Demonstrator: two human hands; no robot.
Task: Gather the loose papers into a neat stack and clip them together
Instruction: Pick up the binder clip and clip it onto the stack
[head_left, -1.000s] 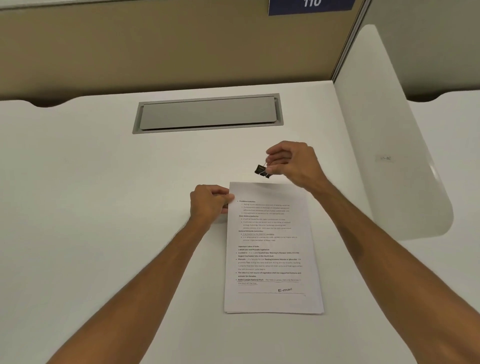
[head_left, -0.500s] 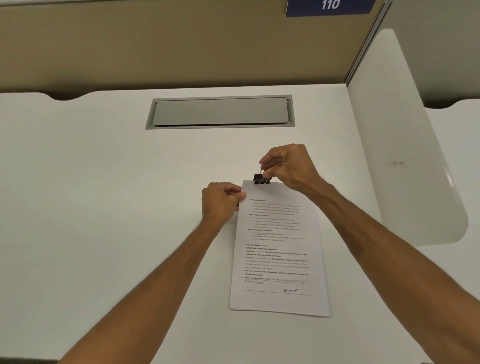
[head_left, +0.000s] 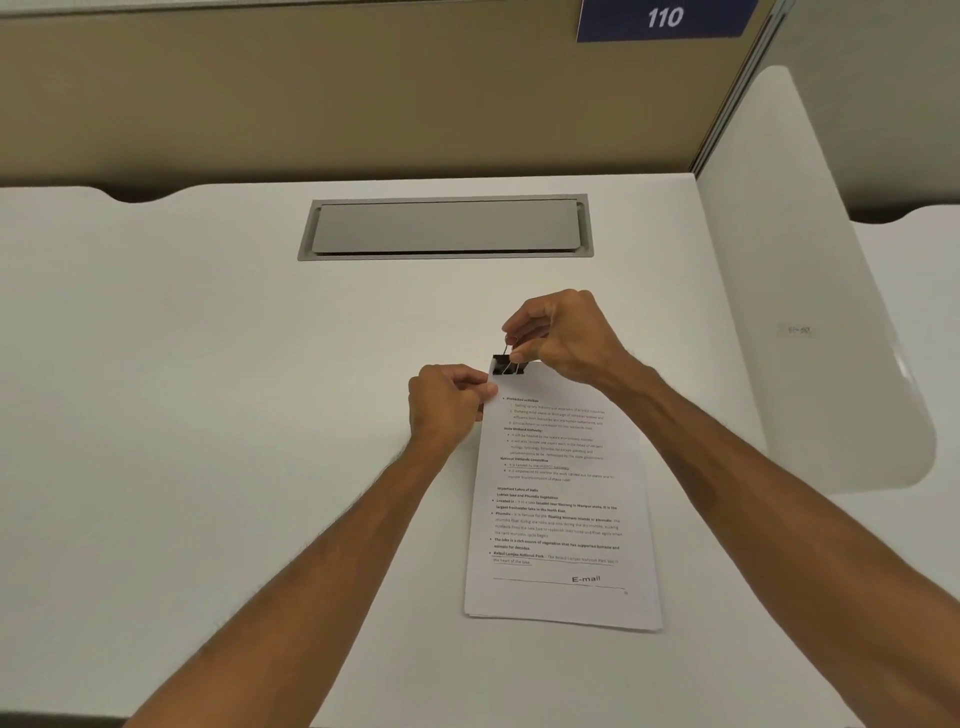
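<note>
A stack of printed white papers (head_left: 561, 519) lies on the white desk (head_left: 208, 415), its edges roughly aligned. A black binder clip (head_left: 506, 365) sits on the stack's top edge near the left corner, its wire handles standing up. My right hand (head_left: 566, 338) pinches those handles from above. My left hand (head_left: 447, 405) grips the stack's upper left edge between thumb and fingers.
A grey cable-access lid (head_left: 447, 226) is set into the desk behind the hands. A white rounded divider panel (head_left: 810, 312) stands along the right side. A tan partition wall with a blue "110" sign (head_left: 665, 18) rises at the back.
My right hand brought the clip from above the paper down onto the stack's top edge, where it now sits. My left hand kept holding the corner.
</note>
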